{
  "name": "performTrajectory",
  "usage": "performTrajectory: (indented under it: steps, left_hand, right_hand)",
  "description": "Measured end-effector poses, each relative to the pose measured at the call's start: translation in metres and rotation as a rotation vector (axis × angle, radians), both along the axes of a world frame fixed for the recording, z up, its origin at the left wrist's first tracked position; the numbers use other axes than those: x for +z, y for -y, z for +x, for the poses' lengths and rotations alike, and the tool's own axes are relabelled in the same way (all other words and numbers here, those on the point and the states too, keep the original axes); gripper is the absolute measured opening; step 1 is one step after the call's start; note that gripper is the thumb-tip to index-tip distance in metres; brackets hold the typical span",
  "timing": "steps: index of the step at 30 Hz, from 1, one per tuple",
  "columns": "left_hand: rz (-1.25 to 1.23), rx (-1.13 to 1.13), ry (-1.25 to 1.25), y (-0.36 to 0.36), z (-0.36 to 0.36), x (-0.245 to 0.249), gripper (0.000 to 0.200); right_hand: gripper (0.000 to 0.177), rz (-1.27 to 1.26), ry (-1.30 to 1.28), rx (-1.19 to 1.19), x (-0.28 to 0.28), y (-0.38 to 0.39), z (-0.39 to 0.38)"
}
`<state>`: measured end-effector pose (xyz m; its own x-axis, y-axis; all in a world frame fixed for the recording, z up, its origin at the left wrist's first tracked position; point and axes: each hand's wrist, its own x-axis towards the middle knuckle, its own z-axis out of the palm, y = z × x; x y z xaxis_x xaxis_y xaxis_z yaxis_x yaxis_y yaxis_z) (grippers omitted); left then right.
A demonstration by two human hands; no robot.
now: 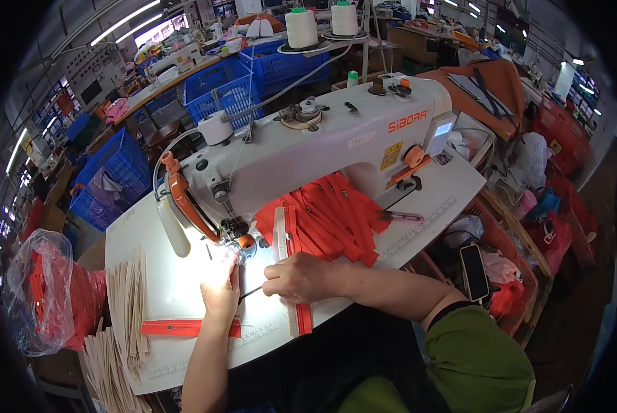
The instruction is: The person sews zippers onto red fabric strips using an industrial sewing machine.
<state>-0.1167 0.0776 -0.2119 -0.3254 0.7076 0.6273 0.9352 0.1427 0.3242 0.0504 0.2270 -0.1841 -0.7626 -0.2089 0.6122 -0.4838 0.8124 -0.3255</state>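
My left hand (220, 283) is at the needle area of the sewing machine (308, 148), its fingers closed together under the bright lamp. What they hold is washed out by glare. My right hand (296, 277) is closed in a pinch on a thin dark strip (252, 292) that slants toward my left hand. Under and beside my right hand lies a red zipper with a pale tape (281, 237) along its edge. Another red zipper (174, 327) lies flat left of my left forearm. A pile of red zippers (332, 220) rests under the machine arm.
Bundles of pale strips (128, 310) hang over the table's left edge. A plastic bag of red pieces (54, 292) stands left. Small pink-handled snips (401, 216) lie right of the pile. A phone (473, 273) rests at right, and blue crates (112, 182) stand behind.
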Motion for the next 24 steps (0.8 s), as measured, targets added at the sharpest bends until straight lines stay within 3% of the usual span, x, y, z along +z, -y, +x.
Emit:
performTrajectory:
  steps: [24]
  left_hand:
    - [0.014,-0.022,-0.011,-0.0006,-0.0003,0.0003,0.028]
  right_hand:
    - [0.015,0.009,0.045,-0.004,0.0040,0.0005,0.0022]
